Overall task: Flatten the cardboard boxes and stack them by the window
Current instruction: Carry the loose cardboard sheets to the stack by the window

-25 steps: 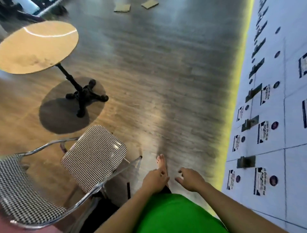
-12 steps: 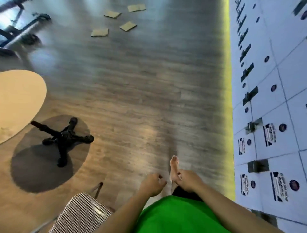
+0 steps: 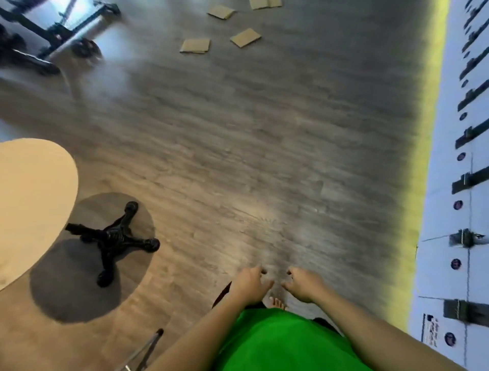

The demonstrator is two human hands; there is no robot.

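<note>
Walking toward the cardboard, by the look of it: both hands out front and low at 6 o'clock, left hand (image 3: 250, 284) and right hand (image 3: 304, 287) side by side, apart, fingers loosely curled and grasping nothing. Flattened cardboard pieces scattered on the floor (image 3: 264, 148) far ahead at 12 o'clock: one piece (image 3: 195, 45), another (image 3: 245, 37) just to its right, a third (image 3: 221, 12) beyond, a fourth (image 3: 265, 3) cut off by the top edge. Best to keep heading straight up the open strip of floor, steering clear of the round bench (image 3: 29, 204) and its black foot (image 3: 116, 237) at 9 o'clock and of the chair leg (image 3: 149, 347) at 7 o'clock. On arrival, better to crouch, square the pieces edge to edge into one pile and lift with both hands underneath, since thin sheets will likely slide apart if pinched singly. No window clearly in view; bright glare and a wheeled frame (image 3: 58, 34) at 11 o'clock only. Locker wall (image 3: 455, 264) along 3 o'clock, every small door closed, contents hidden. No open box or other holder visible; whether any unflattened boxes remain cannot be told.
</note>
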